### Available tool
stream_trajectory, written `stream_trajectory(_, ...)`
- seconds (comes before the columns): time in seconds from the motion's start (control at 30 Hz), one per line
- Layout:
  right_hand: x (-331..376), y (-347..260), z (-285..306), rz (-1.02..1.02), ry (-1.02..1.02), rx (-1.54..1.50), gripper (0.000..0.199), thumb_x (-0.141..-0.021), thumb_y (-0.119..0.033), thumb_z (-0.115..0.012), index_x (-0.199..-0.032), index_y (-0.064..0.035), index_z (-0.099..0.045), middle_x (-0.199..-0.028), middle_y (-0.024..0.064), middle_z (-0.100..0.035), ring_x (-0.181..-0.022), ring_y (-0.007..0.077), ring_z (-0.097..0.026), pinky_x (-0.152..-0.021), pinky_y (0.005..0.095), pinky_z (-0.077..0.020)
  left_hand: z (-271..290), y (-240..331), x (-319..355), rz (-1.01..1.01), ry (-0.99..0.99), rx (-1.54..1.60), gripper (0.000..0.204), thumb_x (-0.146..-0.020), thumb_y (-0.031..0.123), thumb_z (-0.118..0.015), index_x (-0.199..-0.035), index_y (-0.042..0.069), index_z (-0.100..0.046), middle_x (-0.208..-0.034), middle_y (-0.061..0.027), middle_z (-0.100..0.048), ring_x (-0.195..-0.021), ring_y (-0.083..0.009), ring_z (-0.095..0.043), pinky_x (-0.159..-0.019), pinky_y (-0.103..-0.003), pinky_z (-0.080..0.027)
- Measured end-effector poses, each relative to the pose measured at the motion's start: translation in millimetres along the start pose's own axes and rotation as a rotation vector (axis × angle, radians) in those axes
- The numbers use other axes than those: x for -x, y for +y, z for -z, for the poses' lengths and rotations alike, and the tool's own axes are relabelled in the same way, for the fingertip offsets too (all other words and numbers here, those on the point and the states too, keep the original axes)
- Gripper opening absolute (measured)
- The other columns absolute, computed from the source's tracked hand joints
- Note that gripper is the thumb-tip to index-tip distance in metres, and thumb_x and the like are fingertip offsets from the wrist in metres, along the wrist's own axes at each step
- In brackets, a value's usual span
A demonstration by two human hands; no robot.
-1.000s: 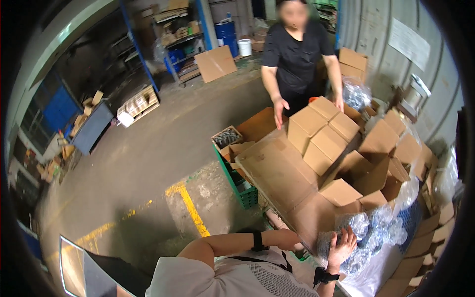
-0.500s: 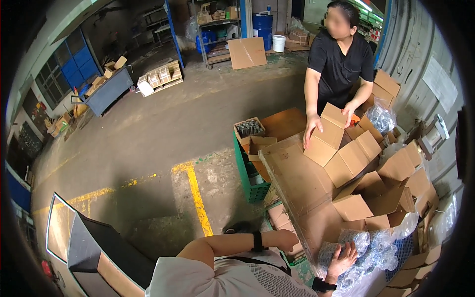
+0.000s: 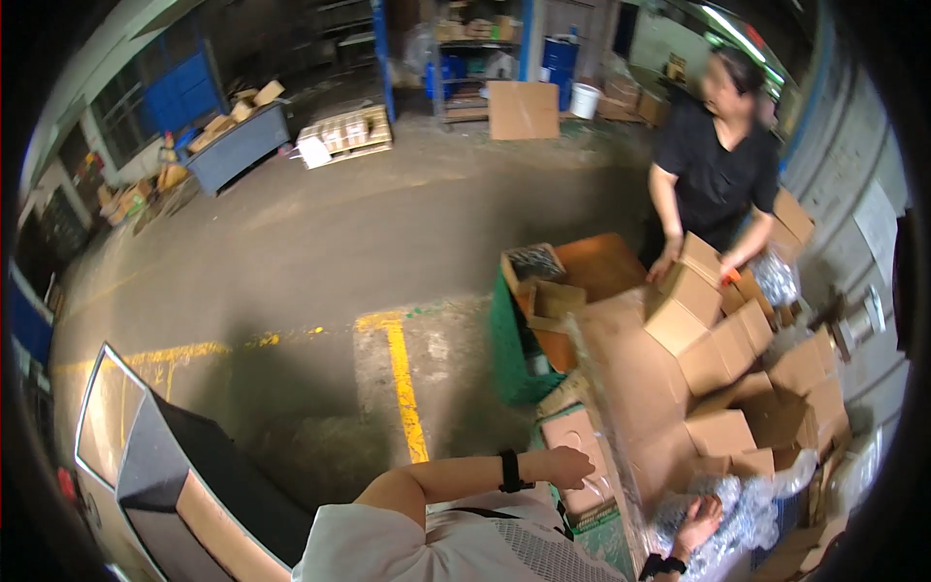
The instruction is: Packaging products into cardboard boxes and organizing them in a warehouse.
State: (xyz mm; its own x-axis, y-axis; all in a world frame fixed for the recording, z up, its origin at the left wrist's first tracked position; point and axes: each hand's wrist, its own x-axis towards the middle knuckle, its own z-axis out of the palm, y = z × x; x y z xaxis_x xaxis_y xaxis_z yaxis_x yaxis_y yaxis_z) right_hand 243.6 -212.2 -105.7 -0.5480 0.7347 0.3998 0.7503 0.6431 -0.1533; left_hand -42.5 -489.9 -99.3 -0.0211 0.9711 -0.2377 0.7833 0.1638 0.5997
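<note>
A worker's right hand (image 3: 698, 525), fingers spread, presses on a crinkled clear plastic bag of small parts (image 3: 722, 519) at the bench's near edge, while the left hand (image 3: 570, 467), loosely curled, rests on a flat brown cardboard box (image 3: 580, 464) beside a green plastic crate (image 3: 512, 359).

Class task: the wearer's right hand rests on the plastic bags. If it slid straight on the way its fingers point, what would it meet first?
Probably the small open carton just beyond the bags; the right hand points up toward it, though depth is unclear.
</note>
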Motion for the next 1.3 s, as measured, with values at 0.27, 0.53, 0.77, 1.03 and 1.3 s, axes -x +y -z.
stream_trajectory(0.27,-37,-55,-78,0.115,0.084,-0.321,0.030,-0.089,-0.017,-0.059,-0.113,0.0009,-0.058,-0.110,0.0194,-0.060,-0.103,0.0357,-0.056,-0.088,0.0412,-0.0455,-15,-124,224,0.423,0.104,0.173,0.037,-0.089,0.032,-0.058,-0.113,0.004,-0.055,-0.102,-0.0207,-0.061,-0.098,-0.0408,-0.060,-0.082,-0.049,-0.048)
stream_trajectory(0.53,-14,-430,-51,0.422,-0.508,-0.130,0.020,-0.082,-0.023,-0.065,-0.093,-0.0075,-0.065,-0.085,0.0153,-0.066,-0.084,0.0346,-0.065,-0.071,0.0439,-0.0514,-36,-204,392,0.711,0.218,0.434,0.037,-0.091,0.033,-0.055,-0.112,0.004,-0.055,-0.101,-0.0223,-0.062,-0.099,-0.0396,-0.060,-0.082,-0.048,-0.048)
stream_trajectory(0.77,-13,-603,-205,1.166,-0.865,-0.233,0.027,-0.082,-0.033,-0.062,-0.079,-0.0068,-0.063,-0.078,0.0133,-0.062,-0.073,0.0342,-0.060,-0.062,0.0444,-0.0467,-64,-282,487,0.933,0.548,0.421,0.046,-0.088,0.041,-0.056,-0.113,0.002,-0.053,-0.100,-0.0241,-0.063,-0.093,-0.0445,-0.058,-0.081,-0.051,-0.047)
stream_trajectory(1.03,-15,-847,-267,1.401,-1.115,-0.067,0.026,-0.085,-0.031,-0.056,-0.095,-0.0070,-0.063,-0.097,0.0136,-0.065,-0.092,0.0336,-0.063,-0.077,0.0473,-0.0489,-150,-381,599,1.384,0.941,0.790,0.039,-0.093,0.037,-0.052,-0.084,0.001,-0.059,-0.069,-0.0181,-0.056,-0.059,-0.0305,-0.051,-0.055,-0.044,-0.039)
stream_trajectory(1.3,-11,-1051,-299,1.564,-1.126,-0.134,0.027,-0.082,-0.028,-0.059,-0.089,-0.0027,-0.065,-0.090,0.0177,-0.066,-0.089,0.0351,-0.065,-0.074,0.0478,-0.0502,-124,-560,690,1.373,0.114,0.538,0.014,-0.083,0.024,-0.060,-0.087,0.012,-0.067,-0.080,-0.0078,-0.066,-0.069,-0.0221,-0.062,-0.060,-0.038,-0.049)
